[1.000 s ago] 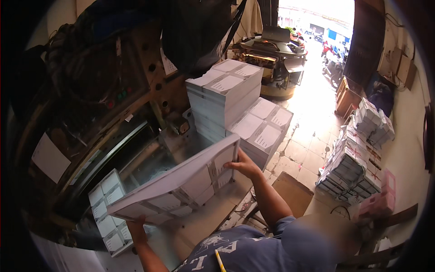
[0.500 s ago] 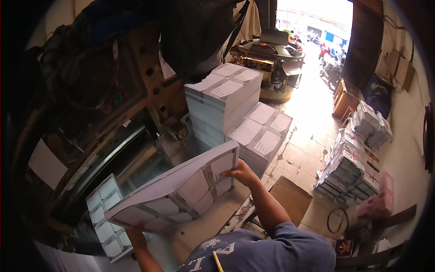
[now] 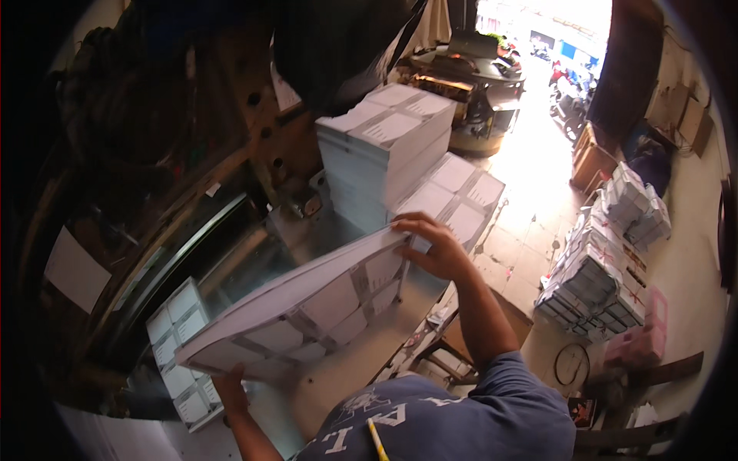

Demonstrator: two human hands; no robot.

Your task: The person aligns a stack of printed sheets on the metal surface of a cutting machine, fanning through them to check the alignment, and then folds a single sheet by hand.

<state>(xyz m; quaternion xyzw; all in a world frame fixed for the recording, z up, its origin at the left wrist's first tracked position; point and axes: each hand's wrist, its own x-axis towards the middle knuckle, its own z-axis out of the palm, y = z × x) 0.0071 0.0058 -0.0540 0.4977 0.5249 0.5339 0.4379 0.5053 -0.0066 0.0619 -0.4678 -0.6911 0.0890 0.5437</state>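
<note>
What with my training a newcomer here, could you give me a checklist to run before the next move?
1. Right hand gripping the wide rectangular bundle of white printed paper: ok, at its right end.
2. Left hand gripping it: ok, at its lower-left edge; fingers partly hidden.
3. Bundle level: not ok, it is tilted.
4. Bundle's sheets all aligned: cannot tell, too blurred.
5. Gap to the low white printed paper stack at left: cannot tell from this view.
6. Tall white block-shaped paper stack upright: ok.

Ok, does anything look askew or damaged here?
Mildly: by the right-hand wall, the upper paper bundles sit askew on their pile, unlike the squarer tall stack ahead. The held sheets bow visibly, but I see no clear damage.
</note>
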